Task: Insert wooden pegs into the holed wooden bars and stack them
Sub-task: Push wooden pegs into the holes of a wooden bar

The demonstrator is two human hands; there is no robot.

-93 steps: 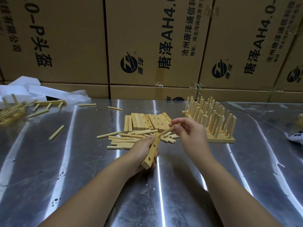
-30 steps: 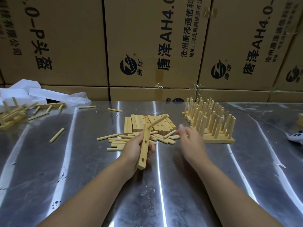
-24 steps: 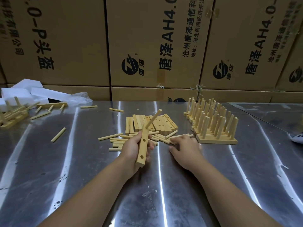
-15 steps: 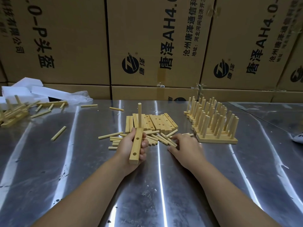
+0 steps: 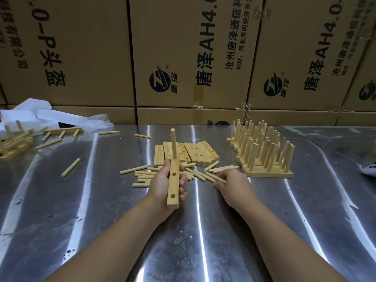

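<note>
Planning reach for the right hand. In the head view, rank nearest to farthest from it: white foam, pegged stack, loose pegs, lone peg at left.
1. Loose pegs: under the right hand, which pinches one.
2. Pegged stack: just right of it.
3. Lone peg: left, beyond the left hand gripping the bar.
4. White foam: far left, at the back.

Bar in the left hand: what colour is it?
The bar is pale yellowish wood; head view shows it.
</note>
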